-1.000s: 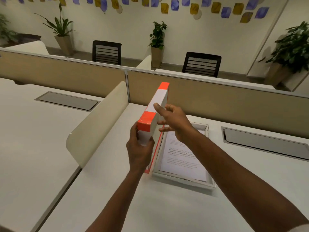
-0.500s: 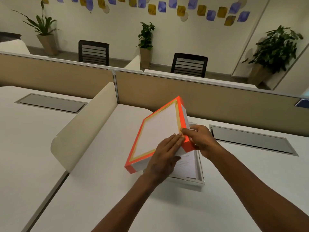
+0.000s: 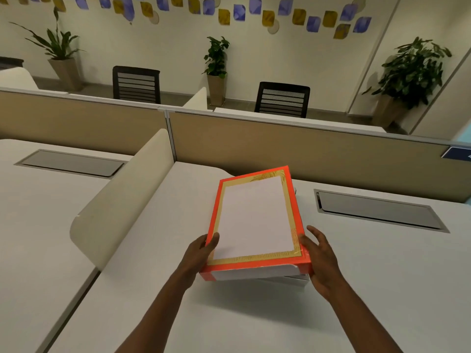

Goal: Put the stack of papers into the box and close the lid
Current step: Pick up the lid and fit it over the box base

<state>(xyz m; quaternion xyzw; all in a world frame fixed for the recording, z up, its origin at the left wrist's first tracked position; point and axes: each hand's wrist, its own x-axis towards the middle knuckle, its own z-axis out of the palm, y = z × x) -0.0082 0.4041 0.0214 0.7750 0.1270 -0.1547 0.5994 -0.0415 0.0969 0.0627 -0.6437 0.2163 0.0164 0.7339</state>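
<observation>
You will find no readable writing on the lid (image 3: 254, 217): its top is a plain white panel inside a gold frame with an orange-red border, and the white near side carries nothing legible. A small blue sign (image 3: 458, 155) at the right end of the beige partition (image 3: 305, 146) shows a white mark too cut off to read.

Your left hand (image 3: 197, 253) grips the lid's near left corner, thumb lying on top along the orange edge, the other fingers tucked under and hidden. Your right hand (image 3: 319, 261) is cupped against the near right corner, palm on the side, fingers slightly spread, thumb pressing the orange edge. Both forearms reach forward from the bottom of the view.

The lid sits over the box (image 3: 299, 278), slightly tilted, its near left corner raised above the white desk (image 3: 178, 289); only a sliver of the box's white rim shows beneath the near right corner. The stack of papers is hidden under the lid, so you cannot tell how it lies

A cream divider (image 3: 122, 207) stands to the left, well apart. A grey cable hatch (image 3: 377, 212) lies to the right of the lid
</observation>
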